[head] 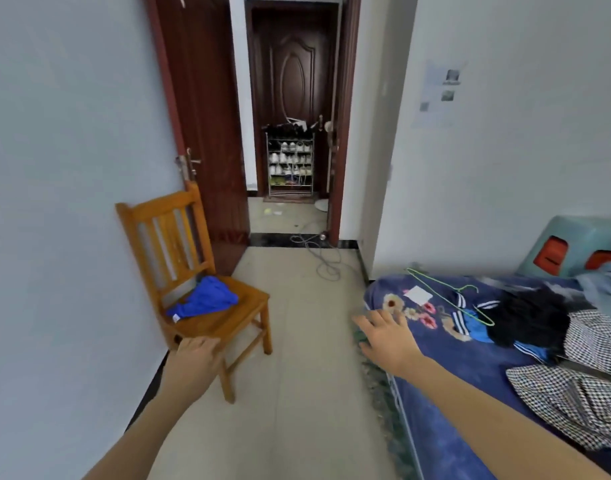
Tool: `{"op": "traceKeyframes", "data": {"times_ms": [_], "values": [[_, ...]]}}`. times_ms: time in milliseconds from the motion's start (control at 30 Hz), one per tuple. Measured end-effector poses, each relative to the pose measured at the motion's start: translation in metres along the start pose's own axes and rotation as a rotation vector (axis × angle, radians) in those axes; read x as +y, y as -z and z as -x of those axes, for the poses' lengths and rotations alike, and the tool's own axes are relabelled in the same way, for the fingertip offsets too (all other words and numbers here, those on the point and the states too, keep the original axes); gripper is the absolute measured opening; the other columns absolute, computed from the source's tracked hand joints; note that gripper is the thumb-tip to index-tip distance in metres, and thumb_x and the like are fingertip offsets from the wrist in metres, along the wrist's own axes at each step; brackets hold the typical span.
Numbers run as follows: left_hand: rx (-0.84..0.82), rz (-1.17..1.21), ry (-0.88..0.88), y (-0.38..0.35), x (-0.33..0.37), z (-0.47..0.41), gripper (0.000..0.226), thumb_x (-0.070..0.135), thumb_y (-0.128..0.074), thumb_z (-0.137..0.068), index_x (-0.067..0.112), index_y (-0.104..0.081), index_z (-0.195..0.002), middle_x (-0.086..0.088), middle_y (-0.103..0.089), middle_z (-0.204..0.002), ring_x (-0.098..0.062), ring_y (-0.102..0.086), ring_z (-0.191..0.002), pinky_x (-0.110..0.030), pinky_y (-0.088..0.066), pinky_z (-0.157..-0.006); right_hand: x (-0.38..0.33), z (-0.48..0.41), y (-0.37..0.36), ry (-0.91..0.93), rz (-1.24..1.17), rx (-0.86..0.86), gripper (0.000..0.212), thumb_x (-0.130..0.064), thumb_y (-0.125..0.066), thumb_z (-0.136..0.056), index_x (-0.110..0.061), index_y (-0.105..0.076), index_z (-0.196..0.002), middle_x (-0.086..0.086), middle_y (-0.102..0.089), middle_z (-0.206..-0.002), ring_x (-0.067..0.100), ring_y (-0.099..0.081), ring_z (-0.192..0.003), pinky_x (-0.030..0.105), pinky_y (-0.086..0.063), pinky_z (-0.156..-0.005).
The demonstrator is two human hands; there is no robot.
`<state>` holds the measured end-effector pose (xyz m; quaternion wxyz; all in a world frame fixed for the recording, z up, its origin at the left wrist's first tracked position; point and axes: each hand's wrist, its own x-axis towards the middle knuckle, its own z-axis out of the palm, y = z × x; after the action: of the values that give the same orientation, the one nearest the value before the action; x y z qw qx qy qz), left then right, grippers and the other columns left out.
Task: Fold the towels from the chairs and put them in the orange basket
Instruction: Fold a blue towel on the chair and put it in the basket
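Fingers spread on right hand (pixel 388 336), empty, over bed (pixel 435 358) corner at right-centre; left hand (pixel 198 355) loose, empty, just short of chair (pixel 243 306) at lower left. Blue towel (pixel 203 301) bunched on seat, untouched. Go for two corners, lift clear, shake flat before folding.

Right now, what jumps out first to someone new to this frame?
A wooden chair stands against the left wall with a crumpled blue towel on its seat. Both hands reach forward empty: the left hand near the chair's front corner, the right hand over the corner of a floral blue bed piled with clothes and a green hanger.
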<state>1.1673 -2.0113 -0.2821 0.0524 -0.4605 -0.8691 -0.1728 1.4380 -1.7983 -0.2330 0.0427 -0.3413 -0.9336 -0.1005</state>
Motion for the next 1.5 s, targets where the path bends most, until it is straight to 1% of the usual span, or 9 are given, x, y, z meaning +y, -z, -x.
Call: {"op": "traceKeyframes", "data": {"times_ms": [67, 100, 167, 500, 600, 800, 933, 1067, 1500], "values": [[0.048, 0.041, 0.056, 0.003, -0.029, 0.001, 0.033, 0.035, -0.039, -0.068, 0.020, -0.068, -0.064, 0.005, -0.065, -0.061, -0.021, -0.064, -0.054, -0.024, -0.049, -0.043, -0.029, -0.024, 0.009, 0.090, -0.045, 0.013, 0.051, -0.028, -0.074, -0.060, -0.015, -0.066, -0.108, 0.012, -0.066, -0.097, 0.032, -0.064, -0.092, 0.057, -0.047, -0.077], [0.067, 0.049, 0.057, 0.002, -0.035, 0.000, 0.033, 0.035, -0.039, -0.070, 0.018, -0.067, -0.064, 0.004, -0.065, -0.062, -0.023, -0.062, -0.054, -0.025, -0.049, -0.044, -0.038, -0.033, 0.011, 0.103, -0.090, -0.006, 0.050, -0.024, -0.062, -0.077, -0.015, -0.054, -0.126, 0.013, -0.058, -0.117, 0.031, -0.054, -0.112, 0.056, -0.036, -0.095], [0.111, 0.034, 0.072, -0.004, -0.046, -0.004, 0.034, 0.036, -0.038, -0.072, 0.018, -0.066, -0.064, 0.004, -0.065, -0.063, -0.024, -0.060, -0.054, -0.026, -0.049, -0.045, -0.049, -0.048, 0.004, 0.130, -0.057, -0.088, 0.052, -0.026, -0.044, -0.092, -0.020, -0.031, -0.142, 0.006, -0.039, -0.140, 0.023, -0.034, -0.131, 0.046, -0.019, -0.109], [0.013, 0.027, 0.119, -0.014, -0.024, -0.065, 0.039, 0.034, -0.037, -0.071, 0.013, -0.070, -0.071, -0.003, -0.066, -0.063, -0.028, -0.063, -0.054, -0.031, -0.051, -0.045, -0.044, -0.126, -0.023, 0.219, -0.163, -0.059, 0.052, -0.028, -0.044, -0.093, -0.020, -0.031, -0.143, 0.006, -0.036, -0.145, 0.022, -0.031, -0.135, 0.038, -0.018, -0.111], [0.041, 0.023, 0.126, -0.019, -0.007, -0.105, 0.050, 0.039, -0.034, -0.071, 0.011, -0.073, -0.084, -0.009, -0.071, -0.079, -0.033, -0.066, -0.068, -0.040, -0.054, -0.058, -0.025, -0.166, -0.028, 0.261, -0.156, -0.043, 0.052, -0.027, -0.041, -0.094, -0.019, -0.029, -0.144, 0.005, -0.035, -0.145, 0.021, -0.028, -0.136, 0.037, -0.017, -0.111], [0.067, 0.019, 0.177, -0.044, 0.023, -0.175, 0.039, 0.035, -0.040, -0.070, 0.015, -0.073, -0.073, -0.006, -0.068, -0.064, -0.029, -0.065, -0.053, -0.035, -0.052, -0.045, 0.013, -0.250, -0.038, 0.368, -0.151, -0.079, 0.052, -0.026, -0.037, -0.096, -0.019, -0.023, -0.145, 0.003, -0.033, -0.145, 0.020, -0.027, -0.134, 0.034, -0.020, -0.107], [0.127, -0.028, 0.198, -0.055, 0.042, -0.207, 0.040, 0.035, -0.039, -0.070, 0.016, -0.068, -0.090, -0.005, -0.071, -0.072, -0.026, -0.067, -0.060, -0.030, -0.052, -0.047, 0.031, -0.301, -0.048, 0.457, -0.171, -0.129, 0.053, -0.024, -0.037, -0.096, -0.019, -0.022, -0.146, 0.004, -0.031, -0.146, 0.022, -0.026, -0.136, 0.035, -0.023, -0.108], [-0.026, 0.018, 0.430, -0.085, 0.032, -0.226, 0.034, 0.029, -0.042, -0.093, 0.019, -0.055, -0.122, -0.002, -0.062, -0.115, -0.023, -0.054, -0.107, -0.029, -0.043, -0.083, 0.032, -0.342, -0.070, 0.521, -0.216, -0.178, 0.054, -0.025, -0.038, -0.096, -0.021, -0.021, -0.147, 0.002, -0.029, -0.149, 0.019, -0.024, -0.137, 0.034, -0.024, -0.108], [-0.047, -0.019, 0.683, -0.163, -0.046, -0.357, 0.034, 0.028, -0.045, -0.094, 0.021, -0.051, -0.127, -0.003, -0.055, -0.129, -0.025, -0.047, -0.119, -0.036, -0.043, -0.094, 0.012, -0.533, -0.119, 0.771, -0.133, -0.192, 0.050, -0.023, -0.041, -0.096, -0.017, -0.027, -0.144, 0.011, -0.032, -0.144, 0.027, -0.030, -0.134, 0.038, -0.028, -0.105]]}}
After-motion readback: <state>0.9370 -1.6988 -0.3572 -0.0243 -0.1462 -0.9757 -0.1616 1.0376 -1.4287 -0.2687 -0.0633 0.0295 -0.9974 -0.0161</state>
